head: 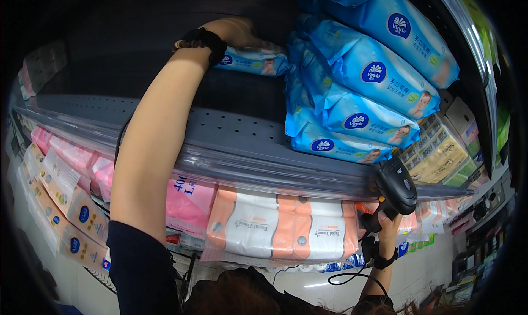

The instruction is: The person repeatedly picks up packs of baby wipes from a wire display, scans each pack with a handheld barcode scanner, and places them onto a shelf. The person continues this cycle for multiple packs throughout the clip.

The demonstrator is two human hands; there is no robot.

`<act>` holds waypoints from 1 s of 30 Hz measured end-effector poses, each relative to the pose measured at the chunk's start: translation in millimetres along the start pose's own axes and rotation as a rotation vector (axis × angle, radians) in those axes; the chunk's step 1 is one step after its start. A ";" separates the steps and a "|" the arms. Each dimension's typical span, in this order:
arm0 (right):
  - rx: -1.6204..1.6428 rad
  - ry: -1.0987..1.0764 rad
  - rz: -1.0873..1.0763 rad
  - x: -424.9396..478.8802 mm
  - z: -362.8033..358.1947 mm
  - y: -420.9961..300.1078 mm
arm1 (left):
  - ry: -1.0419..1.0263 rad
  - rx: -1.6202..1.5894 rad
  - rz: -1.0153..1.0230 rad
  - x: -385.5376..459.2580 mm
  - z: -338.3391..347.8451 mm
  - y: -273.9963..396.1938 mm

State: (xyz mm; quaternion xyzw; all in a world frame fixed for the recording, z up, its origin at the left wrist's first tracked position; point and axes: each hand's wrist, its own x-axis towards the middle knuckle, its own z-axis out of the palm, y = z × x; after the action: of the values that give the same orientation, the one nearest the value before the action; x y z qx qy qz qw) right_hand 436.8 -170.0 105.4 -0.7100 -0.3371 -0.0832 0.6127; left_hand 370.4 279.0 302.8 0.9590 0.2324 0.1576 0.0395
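Observation:
My left hand (237,33) reaches deep onto a dark shelf and lies over the top of a blue Vinda wipes pack (251,62). Shadow hides most of its fingers, so I cannot tell whether they grip the pack. To the right of it, several more blue Vinda wipes packs (373,72) are piled in a leaning stack. My right hand (385,228) is closed around the handle of a black handheld barcode scanner (397,187), below the stack and in front of the shelf edge. A black cable (350,280) hangs by the right wrist.
A clear plastic strip (264,168) runs along the front of the perforated metal shelf (231,123). Below are orange-and-white facial tissue packs (284,228), pink packs (194,207) and peach Vinda packs (74,216). Yellow tissue packs (441,150) stand at the right.

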 end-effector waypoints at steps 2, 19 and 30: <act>-0.013 0.000 0.024 0.0 1.1 -0.8 | 0.029 -0.005 0.000 1.3 3.9 -1.2; -0.093 -0.002 0.082 -3.4 -11.7 5.6 | -0.058 -0.093 0.083 -7.7 -12.1 15.7; 0.015 -0.143 0.079 16.0 -13.4 8.9 | -0.134 -0.157 0.235 -129.6 -45.1 23.4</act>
State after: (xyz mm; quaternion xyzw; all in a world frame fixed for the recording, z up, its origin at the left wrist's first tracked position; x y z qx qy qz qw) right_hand 458.0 -176.6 109.8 -0.7221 -0.3523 -0.0054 0.5953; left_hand 256.9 199.0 312.2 0.9819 0.1024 0.1143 0.1110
